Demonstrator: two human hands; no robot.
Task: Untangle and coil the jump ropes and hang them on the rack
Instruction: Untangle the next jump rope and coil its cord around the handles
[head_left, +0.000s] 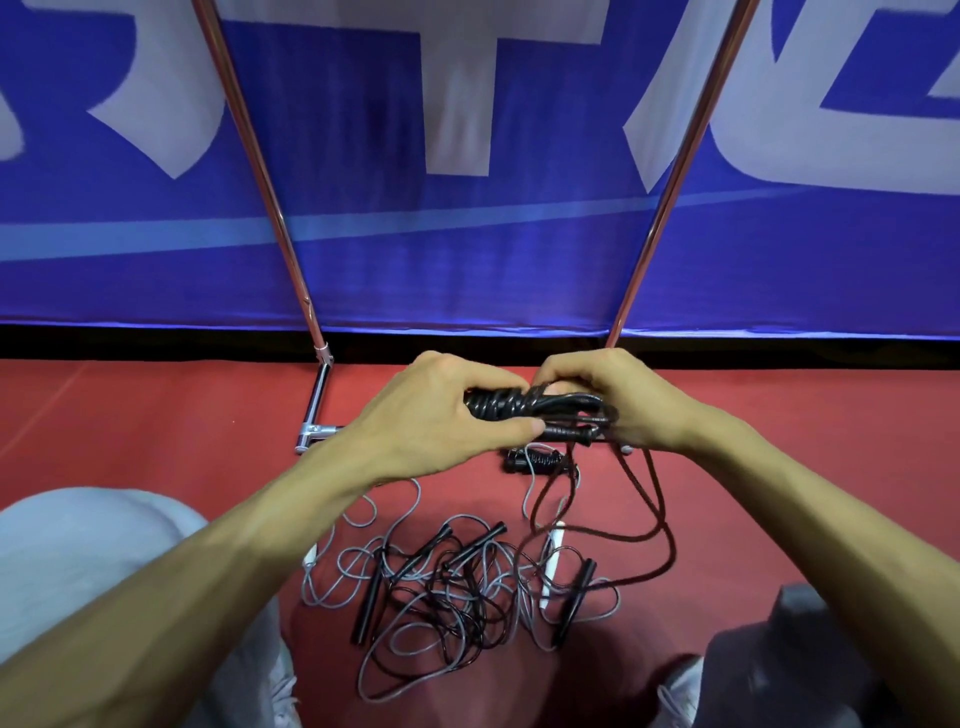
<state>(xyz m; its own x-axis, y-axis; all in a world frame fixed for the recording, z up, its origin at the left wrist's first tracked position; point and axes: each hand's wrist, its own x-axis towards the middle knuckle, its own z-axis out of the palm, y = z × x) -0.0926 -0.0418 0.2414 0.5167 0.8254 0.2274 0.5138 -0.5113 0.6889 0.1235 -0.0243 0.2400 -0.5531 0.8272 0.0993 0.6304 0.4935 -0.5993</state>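
Fingers of left hand (441, 410) and right hand (615, 397) curled round coiled black rope (519, 405); blue banner (467, 249) white lettering cropped, probably unreadable.

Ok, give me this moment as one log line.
step: coiling | left hand: grips black rope bundle | right hand: pinches its wrap | floor: tangled ropes | rack: no rope on visible poles

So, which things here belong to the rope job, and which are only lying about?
Job: black rope bundle, gripped by left hand and right hand; tangled ropes in a heap; second wrapped bundle beyond them; rack.
Just there: blue banner; red floor; shoe.
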